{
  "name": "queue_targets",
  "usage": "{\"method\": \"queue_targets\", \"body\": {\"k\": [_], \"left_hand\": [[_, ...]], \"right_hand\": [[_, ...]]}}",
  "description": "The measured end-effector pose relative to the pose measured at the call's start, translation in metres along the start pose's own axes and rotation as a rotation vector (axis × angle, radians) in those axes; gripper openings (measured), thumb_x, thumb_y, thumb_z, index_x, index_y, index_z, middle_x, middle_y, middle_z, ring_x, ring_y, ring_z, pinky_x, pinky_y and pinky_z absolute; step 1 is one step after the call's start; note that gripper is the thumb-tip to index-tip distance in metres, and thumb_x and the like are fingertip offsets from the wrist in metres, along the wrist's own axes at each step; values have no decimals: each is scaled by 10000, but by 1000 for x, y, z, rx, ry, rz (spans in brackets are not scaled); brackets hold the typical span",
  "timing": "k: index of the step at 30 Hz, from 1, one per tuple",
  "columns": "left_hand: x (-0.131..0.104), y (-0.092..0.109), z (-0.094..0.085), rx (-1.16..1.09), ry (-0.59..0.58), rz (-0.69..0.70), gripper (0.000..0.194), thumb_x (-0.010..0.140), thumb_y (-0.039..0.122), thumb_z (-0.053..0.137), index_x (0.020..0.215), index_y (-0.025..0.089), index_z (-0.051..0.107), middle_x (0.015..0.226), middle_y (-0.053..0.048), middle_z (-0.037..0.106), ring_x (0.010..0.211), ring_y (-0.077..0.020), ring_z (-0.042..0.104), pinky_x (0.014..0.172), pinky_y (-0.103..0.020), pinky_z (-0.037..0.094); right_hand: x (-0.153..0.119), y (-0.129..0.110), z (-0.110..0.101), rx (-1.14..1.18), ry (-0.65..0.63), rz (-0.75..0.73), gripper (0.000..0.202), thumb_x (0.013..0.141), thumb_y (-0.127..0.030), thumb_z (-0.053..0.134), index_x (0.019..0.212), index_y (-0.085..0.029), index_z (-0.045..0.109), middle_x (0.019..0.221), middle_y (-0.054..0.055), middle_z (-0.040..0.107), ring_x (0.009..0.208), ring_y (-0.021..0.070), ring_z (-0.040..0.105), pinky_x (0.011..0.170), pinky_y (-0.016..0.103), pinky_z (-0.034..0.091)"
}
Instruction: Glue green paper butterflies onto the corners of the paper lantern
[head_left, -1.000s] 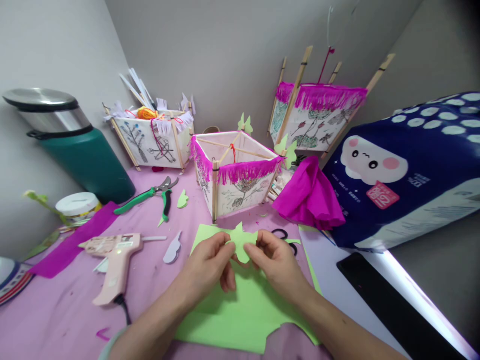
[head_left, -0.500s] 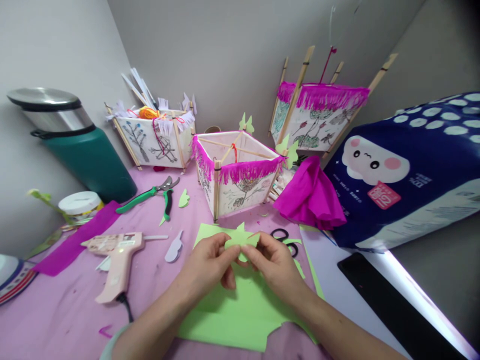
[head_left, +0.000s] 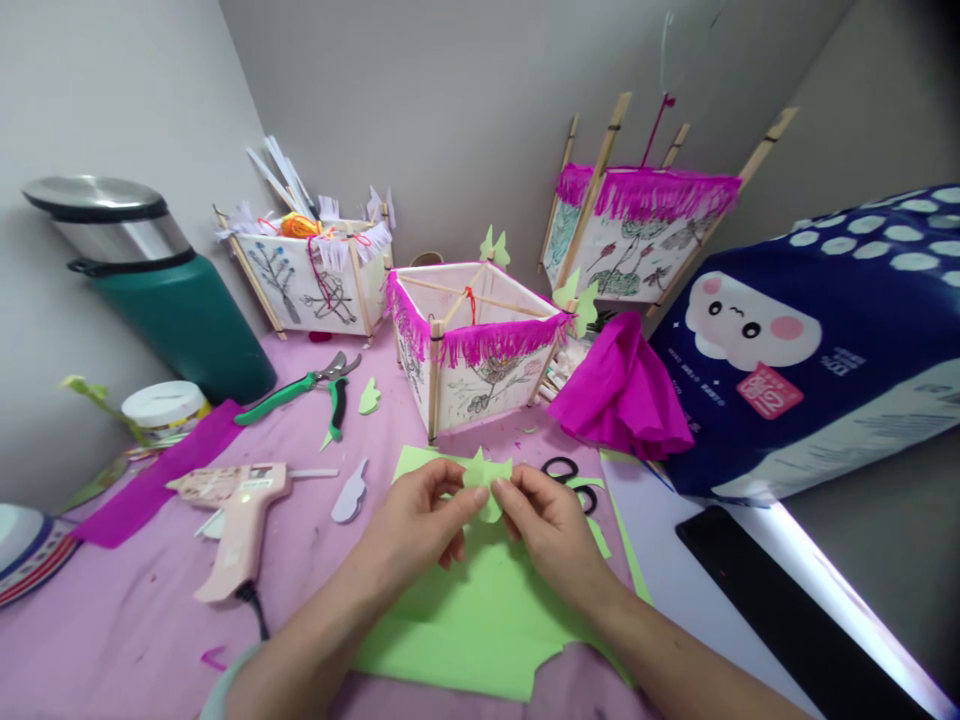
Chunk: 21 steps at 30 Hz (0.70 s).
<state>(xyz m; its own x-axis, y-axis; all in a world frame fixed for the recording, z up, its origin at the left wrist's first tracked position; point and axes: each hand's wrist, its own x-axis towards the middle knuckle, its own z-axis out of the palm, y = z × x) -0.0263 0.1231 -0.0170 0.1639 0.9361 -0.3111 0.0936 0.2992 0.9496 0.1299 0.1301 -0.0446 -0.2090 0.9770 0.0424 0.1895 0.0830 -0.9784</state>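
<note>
Between both hands is a small light-green paper cutout point(head_left: 477, 474), pinched at its two sides and partly hidden by the fingers. My left hand point(head_left: 429, 510) grips its left side, thumb on top; my right hand point(head_left: 541, 515) pinches the right side. Beneath them lies a larger green paper sheet point(head_left: 457, 640) with a notch in its lower edge. Scissors point(head_left: 583, 496) with dark handles lie just right of my right hand, their blades hidden. Beyond the hands stands a lantern frame point(head_left: 487, 370) of sticks and drawn-on white panels, with magenta fringe and green paper pieces on two corners.
A pink glue gun point(head_left: 244, 510), green-handled pruning shears point(head_left: 322, 390) and a lilac paper cutout point(head_left: 351, 493) lie left. A teal bottle point(head_left: 187, 320) stands behind them. Crumpled magenta paper point(head_left: 626, 395) and a dark blue package point(head_left: 832, 370) are on the right.
The fingers have shifted on the green cutout, and its sides now look folded more inward. My left hand has moved slightly right. Other things stay in place.
</note>
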Motion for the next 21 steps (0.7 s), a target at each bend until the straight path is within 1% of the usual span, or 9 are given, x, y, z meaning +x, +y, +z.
{"method": "queue_targets", "body": {"k": [2, 5, 9, 11, 12, 14, 17, 19, 21], "left_hand": [[0, -1, 0, 4, -8, 8, 280, 717, 424, 632, 739, 196, 470, 416, 78, 471, 360, -90, 445, 363, -179, 326], [2, -3, -1, 5, 12, 10, 248, 738, 391, 606, 683, 196, 462, 407, 75, 458, 359, -83, 430, 371, -179, 318], [0, 0, -3, 6, 12, 41, 236, 743, 386, 606, 677, 200, 476, 411, 78, 441, 370, -90, 425, 388, -191, 316], [-7, 5, -8, 62, 55, 102, 217, 743, 363, 612, 669, 192, 503, 443, 64, 466, 409, -93, 446, 416, -195, 323], [-12, 8, -12, 103, 109, 150, 203, 745, 349, 614, 665, 186, 523, 472, 52, 492, 442, -97, 465, 437, -196, 333], [-27, 9, -24, 171, 281, 262, 178, 751, 326, 618, 671, 176, 569, 558, 25, 558, 529, -108, 511, 498, -201, 367], [-54, -2, -50, 121, 575, 363, 166, 765, 340, 624, 769, 174, 630, 721, -7, 640, 696, -145, 582, 629, -222, 429], [-71, -18, -68, 8, 742, 359, 222, 772, 366, 632, 894, 181, 647, 853, -26, 674, 833, -172, 606, 735, -241, 446], [-85, -35, -84, -94, 862, 343, 303, 775, 382, 642, 1013, 195, 634, 967, -33, 676, 918, -178, 602, 798, -249, 442]], "right_hand": [[-1, 0, 0, 1, -16, -7, 379, 914, -433, 468, 624, -197, 407, 546, -60, 390, 513, 91, 360, 488, 221, 292], [-1, 1, -2, 7, -38, -23, 399, 949, -461, 379, 657, -196, 438, 559, -46, 434, 528, 102, 408, 512, 229, 322], [1, 7, -5, -109, -36, -153, 374, 940, -439, 423, 666, -189, 470, 618, -28, 473, 587, 112, 448, 565, 238, 338], [2, 11, -5, -148, -40, -192, 355, 948, -417, 412, 706, -182, 521, 667, -12, 516, 615, 116, 473, 592, 243, 348], [2, 13, -5, -160, -39, -194, 350, 955, -408, 395, 740, -179, 549, 687, -5, 535, 625, 120, 485, 600, 245, 353], [0, 13, -4, -190, -25, -183, 335, 957, -399, 390, 802, -177, 588, 693, -1, 549, 629, 125, 497, 599, 249, 356], [-3, 1, 5, -226, -25, -160, 309, 938, -398, 435, 795, -176, 596, 637, -16, 521, 601, 123, 488, 585, 249, 351], [-4, -14, 19, -174, -113, -123, 309, 932, -404, 440, 792, -176, 596, 645, -16, 536, 603, 119, 502, 597, 245, 370], [-2, -31, 43, -53, -274, -55, 332, 935, -416, 414, 807, -171, 598, 722, 6, 593, 632, 121, 542, 607, 242, 402]]}}
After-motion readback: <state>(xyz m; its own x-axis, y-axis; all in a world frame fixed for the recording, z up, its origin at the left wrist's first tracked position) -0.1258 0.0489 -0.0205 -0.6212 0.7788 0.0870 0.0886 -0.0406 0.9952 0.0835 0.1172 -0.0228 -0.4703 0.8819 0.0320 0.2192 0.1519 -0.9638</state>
